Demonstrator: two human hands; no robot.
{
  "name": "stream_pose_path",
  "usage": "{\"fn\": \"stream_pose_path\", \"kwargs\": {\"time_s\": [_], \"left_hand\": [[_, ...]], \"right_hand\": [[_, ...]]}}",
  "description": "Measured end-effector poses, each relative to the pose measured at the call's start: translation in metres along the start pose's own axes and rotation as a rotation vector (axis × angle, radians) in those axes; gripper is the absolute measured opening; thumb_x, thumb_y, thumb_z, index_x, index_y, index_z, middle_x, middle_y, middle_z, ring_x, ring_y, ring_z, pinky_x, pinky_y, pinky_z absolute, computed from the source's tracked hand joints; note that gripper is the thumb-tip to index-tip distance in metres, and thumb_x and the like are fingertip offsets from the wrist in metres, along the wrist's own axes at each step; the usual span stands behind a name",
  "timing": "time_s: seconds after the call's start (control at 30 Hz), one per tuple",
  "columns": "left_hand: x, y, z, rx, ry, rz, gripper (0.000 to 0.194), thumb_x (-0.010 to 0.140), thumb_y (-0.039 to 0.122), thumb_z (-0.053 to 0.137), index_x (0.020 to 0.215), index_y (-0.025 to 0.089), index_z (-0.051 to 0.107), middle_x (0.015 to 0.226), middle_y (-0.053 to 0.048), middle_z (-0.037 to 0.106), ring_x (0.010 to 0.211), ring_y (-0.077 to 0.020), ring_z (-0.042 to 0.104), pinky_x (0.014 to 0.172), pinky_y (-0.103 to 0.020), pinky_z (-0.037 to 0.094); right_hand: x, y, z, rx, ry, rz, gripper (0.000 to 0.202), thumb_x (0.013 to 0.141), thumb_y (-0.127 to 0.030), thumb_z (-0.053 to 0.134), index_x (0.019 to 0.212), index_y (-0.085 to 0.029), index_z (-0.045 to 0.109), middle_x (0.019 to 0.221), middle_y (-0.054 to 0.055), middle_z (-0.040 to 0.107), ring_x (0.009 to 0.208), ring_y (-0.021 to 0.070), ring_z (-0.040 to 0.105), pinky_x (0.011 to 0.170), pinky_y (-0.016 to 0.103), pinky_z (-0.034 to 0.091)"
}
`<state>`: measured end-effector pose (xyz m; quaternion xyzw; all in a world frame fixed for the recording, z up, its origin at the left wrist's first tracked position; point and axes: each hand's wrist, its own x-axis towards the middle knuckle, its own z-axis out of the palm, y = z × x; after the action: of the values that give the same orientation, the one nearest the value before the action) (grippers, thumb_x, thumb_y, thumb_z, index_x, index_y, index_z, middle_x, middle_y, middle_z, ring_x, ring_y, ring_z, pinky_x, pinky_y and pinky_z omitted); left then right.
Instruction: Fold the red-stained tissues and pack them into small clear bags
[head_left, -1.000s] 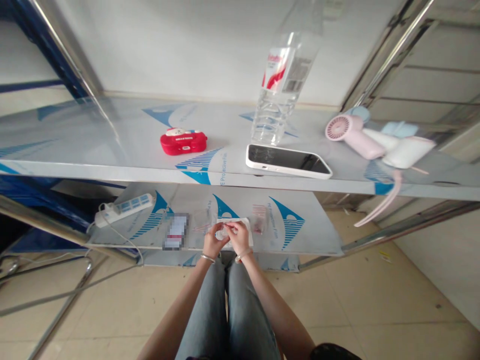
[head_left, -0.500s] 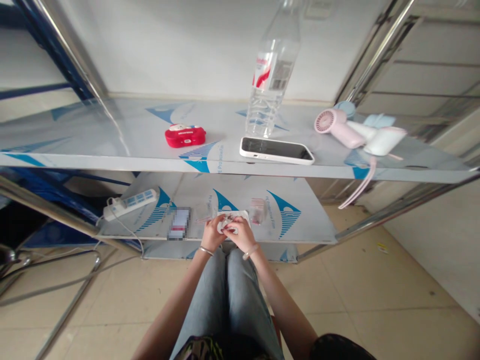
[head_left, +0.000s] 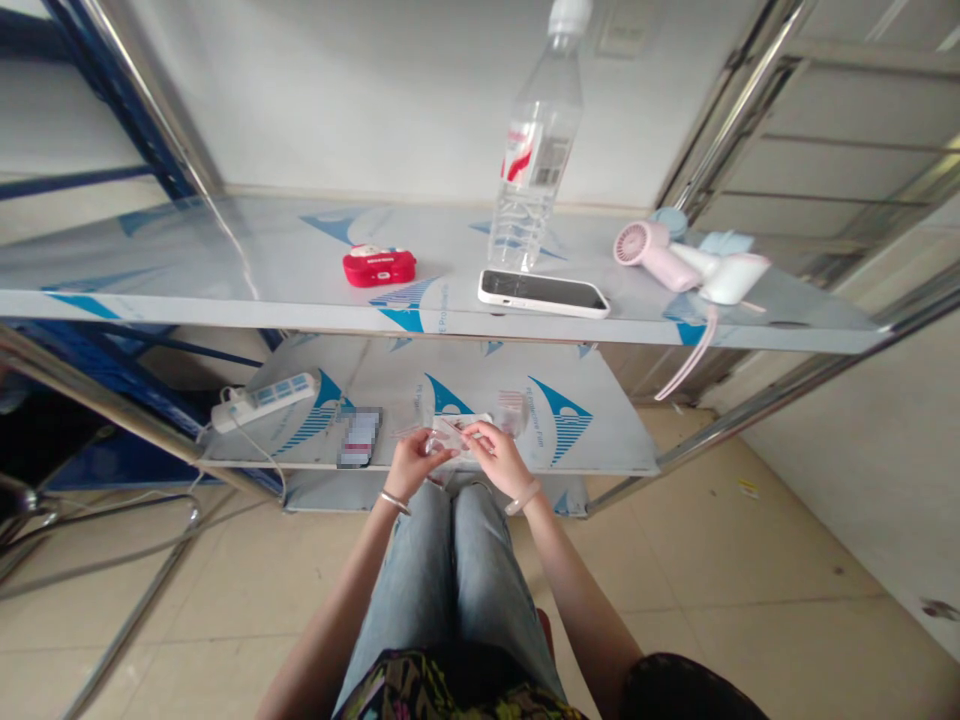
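Observation:
Above the front edge of the lower shelf, my left hand is closed, thumb and fingers curled round a small, pale, partly see-through thing too small to name. My right hand pinches something thin and light between thumb and fingertips, close beside the left. A white, flat, sheet-like item lies just behind my hands, partly covered by them. To its right sits a clear packet with pink stripes. Another clear plastic packet is on the left.
A phone with a blurred screen and a white power strip lie left on the lower shelf. Above, the upper shelf bears a red case, a bottle, a white-cased phone and handheld fans.
My hands have moved apart from being close together round a small whitish thing. The right hand has drawn a little to the right, the left a little to the left. The view has shifted slightly.

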<state>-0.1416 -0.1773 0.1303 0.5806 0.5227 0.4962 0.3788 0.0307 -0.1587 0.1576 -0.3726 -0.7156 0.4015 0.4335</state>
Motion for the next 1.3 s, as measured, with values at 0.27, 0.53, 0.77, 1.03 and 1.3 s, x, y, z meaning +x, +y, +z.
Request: {"fn": "stream_pose_path", "kwargs": {"time_s": [0.27,0.53,0.77,1.03,1.3], "left_hand": [[-0.008,0.032,-0.013,-0.209,-0.021,-0.023,0.033,0.076,0.046,0.062,0.084,0.014,0.061,0.074,-0.005,0.069,0.057,-0.0117,0.06,0.058,-0.023,0.05],[-0.015,0.042,-0.007,-0.342,0.187,-0.076,0.035,0.077,0.048,0.062,0.087,0.016,0.05,0.077,-0.004,0.07,0.049,-0.0099,0.059,0.041,-0.018,0.041],[-0.016,0.049,-0.007,-0.309,0.073,-0.103,0.04,0.076,0.054,0.059,0.086,0.017,0.047,0.077,-0.005,0.07,0.051,-0.0134,0.064,0.043,-0.019,0.044],[-0.016,0.054,-0.008,-0.25,0.08,-0.034,0.038,0.075,0.052,0.062,0.08,0.015,0.053,0.078,-0.004,0.068,0.062,-0.0155,0.067,0.055,-0.023,0.051],[-0.015,0.046,0.001,-0.282,0.197,-0.003,0.033,0.076,0.046,0.064,0.079,0.014,0.058,0.077,-0.005,0.068,0.067,-0.0167,0.068,0.063,-0.025,0.051]], "right_hand": [[-0.007,-0.008,0.003,0.166,-0.041,0.088,0.02,0.082,-0.04,0.057,0.085,-0.02,0.06,0.081,0.003,0.063,0.072,0.0153,0.061,0.065,0.027,0.052],[-0.011,-0.014,0.002,0.275,0.082,0.236,0.031,0.074,-0.046,0.064,0.086,-0.018,0.063,0.085,0.005,0.067,0.077,0.0172,0.063,0.06,0.025,0.051],[-0.013,-0.014,0.0,0.254,0.122,0.209,0.029,0.075,-0.046,0.064,0.082,-0.018,0.067,0.084,0.006,0.068,0.081,0.0179,0.064,0.066,0.027,0.051],[-0.016,-0.015,0.0,0.226,0.132,0.172,0.03,0.078,-0.047,0.06,0.085,-0.018,0.066,0.086,0.006,0.068,0.081,0.0176,0.063,0.07,0.028,0.05],[-0.014,-0.014,0.005,0.15,0.221,0.149,0.026,0.08,-0.043,0.059,0.081,-0.018,0.066,0.081,0.005,0.067,0.078,0.0175,0.061,0.066,0.026,0.047]]}}
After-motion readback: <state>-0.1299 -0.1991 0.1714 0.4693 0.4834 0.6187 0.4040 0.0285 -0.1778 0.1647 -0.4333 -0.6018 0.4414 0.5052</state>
